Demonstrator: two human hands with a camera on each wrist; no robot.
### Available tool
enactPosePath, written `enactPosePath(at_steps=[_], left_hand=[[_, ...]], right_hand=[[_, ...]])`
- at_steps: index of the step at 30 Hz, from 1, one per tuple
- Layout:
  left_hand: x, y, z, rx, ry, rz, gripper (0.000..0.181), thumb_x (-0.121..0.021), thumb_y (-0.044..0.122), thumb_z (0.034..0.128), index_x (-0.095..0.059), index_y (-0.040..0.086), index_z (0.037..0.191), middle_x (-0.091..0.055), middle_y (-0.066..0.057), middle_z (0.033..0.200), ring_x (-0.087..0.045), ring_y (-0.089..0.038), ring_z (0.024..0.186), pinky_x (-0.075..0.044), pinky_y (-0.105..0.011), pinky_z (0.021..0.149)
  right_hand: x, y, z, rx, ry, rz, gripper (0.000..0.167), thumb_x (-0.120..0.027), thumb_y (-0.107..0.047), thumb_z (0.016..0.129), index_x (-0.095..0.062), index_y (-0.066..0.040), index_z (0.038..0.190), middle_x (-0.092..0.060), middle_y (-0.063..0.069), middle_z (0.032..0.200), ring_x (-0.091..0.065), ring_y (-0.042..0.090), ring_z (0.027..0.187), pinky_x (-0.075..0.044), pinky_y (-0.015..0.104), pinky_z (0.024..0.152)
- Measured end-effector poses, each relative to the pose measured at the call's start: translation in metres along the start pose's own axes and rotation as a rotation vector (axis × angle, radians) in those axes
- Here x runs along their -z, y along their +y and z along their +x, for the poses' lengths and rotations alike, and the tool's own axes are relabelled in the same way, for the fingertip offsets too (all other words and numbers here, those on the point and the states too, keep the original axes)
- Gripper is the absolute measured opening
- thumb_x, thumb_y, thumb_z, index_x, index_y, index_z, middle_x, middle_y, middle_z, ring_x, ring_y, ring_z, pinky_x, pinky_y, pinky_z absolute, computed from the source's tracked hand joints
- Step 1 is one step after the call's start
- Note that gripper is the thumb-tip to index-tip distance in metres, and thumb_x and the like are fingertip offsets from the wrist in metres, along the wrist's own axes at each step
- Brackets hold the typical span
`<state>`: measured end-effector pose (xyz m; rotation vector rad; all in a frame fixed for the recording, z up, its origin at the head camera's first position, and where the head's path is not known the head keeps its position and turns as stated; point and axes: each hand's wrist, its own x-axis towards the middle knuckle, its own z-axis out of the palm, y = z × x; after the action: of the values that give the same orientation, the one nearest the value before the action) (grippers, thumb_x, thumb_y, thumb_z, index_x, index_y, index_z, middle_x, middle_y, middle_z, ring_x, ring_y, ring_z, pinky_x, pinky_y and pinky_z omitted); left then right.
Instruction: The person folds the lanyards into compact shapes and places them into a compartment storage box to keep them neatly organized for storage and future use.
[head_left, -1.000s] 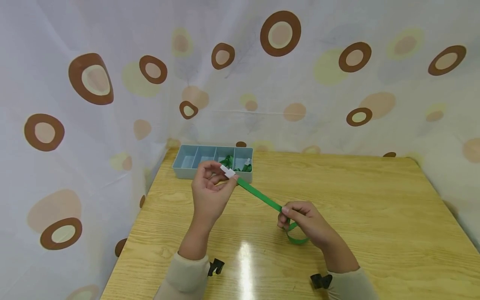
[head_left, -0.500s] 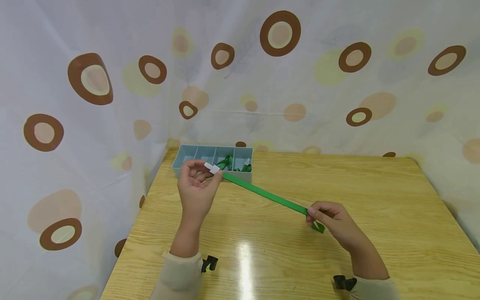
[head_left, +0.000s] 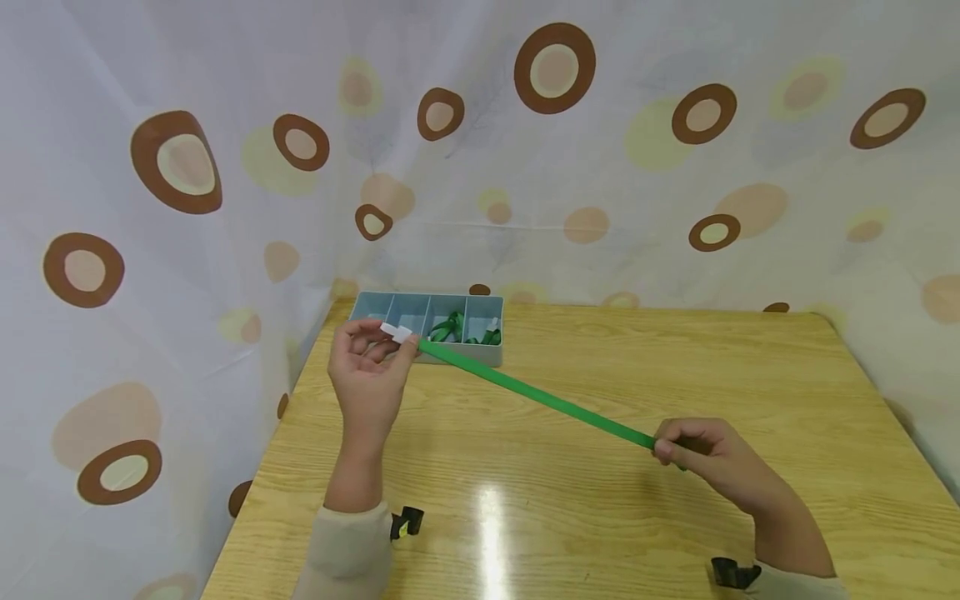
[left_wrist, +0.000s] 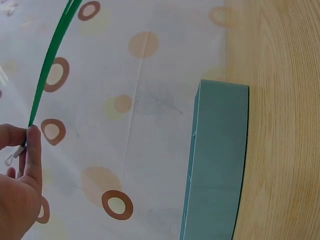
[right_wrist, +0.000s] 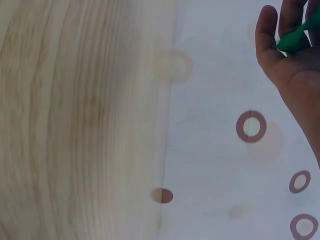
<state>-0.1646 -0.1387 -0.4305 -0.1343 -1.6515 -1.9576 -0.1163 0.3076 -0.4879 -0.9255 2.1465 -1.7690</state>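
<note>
A green ribbon strap (head_left: 536,393) stretches nearly straight between both hands above the table, sloping down to the right in the head view. My left hand (head_left: 367,367) pinches its left end beside a white clip-like piece (head_left: 397,332); the left wrist view shows thumb and finger meeting on the strap (left_wrist: 45,75). Lower and to the right, my right hand (head_left: 720,458) pinches the strap's other part between thumb and forefinger. A bit of green (right_wrist: 295,41) shows against the palm in the right wrist view; the far tip is mostly hidden by the hand.
Behind the left hand, a blue-grey divided box (head_left: 480,354) stands at the table's back left. Green straps (head_left: 448,327) lie in its two right compartments, with a white piece in the rightmost. A patterned curtain (head_left: 600,167) borders the wooden table (head_left: 570,517).
The right hand has moved right and slightly down while the left hand shifted left. The span of strap between them has lengthened, and the loop hanging under the right hand has gone from view.
</note>
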Motion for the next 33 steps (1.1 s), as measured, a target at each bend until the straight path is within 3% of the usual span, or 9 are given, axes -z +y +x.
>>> enactPosePath(at_steps=[6, 11, 20, 28, 33], left_hand=[[0.008, 0.001, 0.002, 0.005, 0.048, 0.015, 0.045, -0.081, -0.012, 0.0845, -0.054, -0.001, 0.119, -0.069, -0.01, 0.099, -0.076, -0.017, 0.084, -0.066, -0.026, 0.077], [0.011, 0.0, 0.002, 0.025, 0.073, 0.015, 0.047, -0.083, -0.012, 0.0836, -0.056, 0.005, 0.118, -0.073, -0.008, 0.097, -0.076, -0.015, 0.082, -0.066, -0.026, 0.077], [0.014, -0.001, 0.003, 0.042, 0.099, -0.012, 0.048, -0.085, -0.01, 0.0822, -0.055, 0.008, 0.116, -0.078, -0.005, 0.091, -0.079, -0.016, 0.079, -0.066, -0.027, 0.076], [0.016, -0.003, 0.002, 0.042, 0.099, -0.006, 0.05, -0.084, -0.01, 0.0827, -0.055, 0.013, 0.115, -0.077, -0.005, 0.091, -0.079, -0.016, 0.079, -0.066, -0.028, 0.077], [0.016, -0.004, 0.002, 0.046, 0.094, 0.014, 0.05, -0.085, -0.009, 0.083, -0.055, 0.014, 0.115, -0.078, -0.006, 0.092, -0.079, -0.017, 0.08, -0.066, -0.028, 0.078]], right_hand=[[0.013, 0.001, -0.016, -0.059, 0.083, -0.036, 0.029, -0.051, 0.014, 0.104, -0.075, -0.002, 0.109, -0.074, 0.0, 0.101, -0.066, 0.017, 0.092, -0.056, 0.027, 0.083], [0.019, 0.005, -0.026, -0.089, 0.154, -0.021, 0.025, -0.05, 0.014, 0.105, -0.073, 0.007, 0.114, -0.077, -0.002, 0.108, -0.071, 0.014, 0.1, -0.054, 0.019, 0.094], [0.025, 0.01, -0.038, -0.157, 0.308, -0.05, 0.022, -0.053, 0.01, 0.106, -0.073, 0.006, 0.112, -0.078, -0.006, 0.104, -0.071, 0.011, 0.099, -0.054, 0.017, 0.093], [0.028, 0.017, -0.041, -0.099, 0.338, -0.009, 0.021, -0.052, 0.014, 0.105, -0.073, 0.011, 0.11, -0.075, -0.002, 0.101, -0.067, 0.014, 0.093, -0.056, 0.023, 0.085], [0.026, 0.017, -0.039, 0.003, 0.402, 0.223, 0.029, -0.046, 0.018, 0.105, -0.073, 0.013, 0.115, -0.08, 0.0, 0.102, -0.07, 0.012, 0.093, -0.058, 0.022, 0.084]])
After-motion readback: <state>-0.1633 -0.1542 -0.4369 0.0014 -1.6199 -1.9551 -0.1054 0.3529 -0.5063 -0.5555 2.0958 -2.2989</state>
